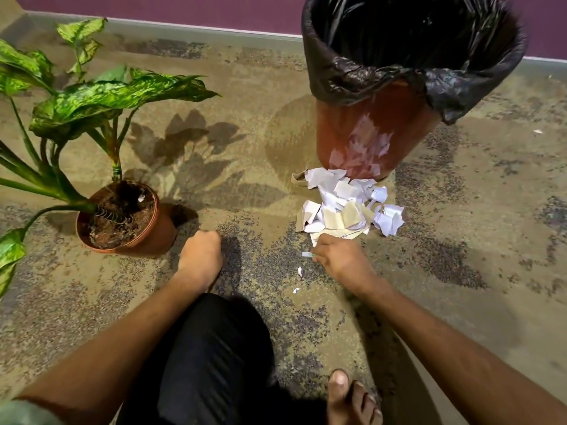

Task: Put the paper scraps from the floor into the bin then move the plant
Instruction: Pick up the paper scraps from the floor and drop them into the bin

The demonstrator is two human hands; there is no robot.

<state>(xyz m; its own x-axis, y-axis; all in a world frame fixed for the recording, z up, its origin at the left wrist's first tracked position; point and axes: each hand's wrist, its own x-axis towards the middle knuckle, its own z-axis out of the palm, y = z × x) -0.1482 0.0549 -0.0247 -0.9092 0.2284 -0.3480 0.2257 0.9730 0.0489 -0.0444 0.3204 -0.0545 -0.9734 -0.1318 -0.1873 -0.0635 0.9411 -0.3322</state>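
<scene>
A heap of white and cream paper scraps (346,204) lies on the carpet against the foot of a brown bin (377,124) lined with a black bag. My right hand (340,259) rests on the floor at the near edge of the heap, fingers curled down on a small white scrap (306,254). Two more tiny scraps (300,271) lie just left of that wrist. My left hand (201,256) is a closed fist pressed on the carpet, right of the potted plant (122,216), which has big speckled green leaves and a terracotta pot.
A purple wall with a grey skirting (184,24) runs along the back behind the bin. My knee in black trousers (214,348) and a bare foot (349,397) are at the bottom of the view. Patterned carpet (475,225) stretches to the right of the bin.
</scene>
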